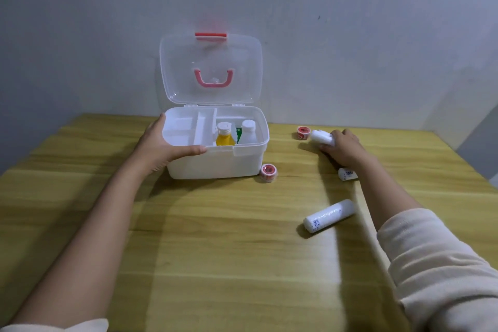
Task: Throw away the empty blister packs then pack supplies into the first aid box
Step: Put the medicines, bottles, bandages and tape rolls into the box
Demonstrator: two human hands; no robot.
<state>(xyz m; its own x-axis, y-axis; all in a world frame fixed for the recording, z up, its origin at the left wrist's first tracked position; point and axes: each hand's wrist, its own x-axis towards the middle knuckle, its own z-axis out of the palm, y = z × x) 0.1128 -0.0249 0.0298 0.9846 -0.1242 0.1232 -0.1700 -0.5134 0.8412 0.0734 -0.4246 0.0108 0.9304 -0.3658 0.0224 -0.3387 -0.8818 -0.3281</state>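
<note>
The white first aid box point(215, 164) stands open on the wooden table, its clear lid point(210, 67) upright with a pink handle. Inside on the right are a yellow bottle point(225, 135), a white bottle point(248, 131) and a green pack between them; a white tray fills the left side. My left hand point(164, 143) grips the box's front left rim. My right hand point(343, 147) is closed on a white bandage roll point(320, 137) at the table's right. No blister packs are in view.
Two red-and-white tape rolls lie on the table, one point(303, 132) beside the held roll, one point(268, 172) at the box's front right corner. A long white bandage roll point(330, 215) lies nearer me. A small white item point(348, 174) sits under my right wrist.
</note>
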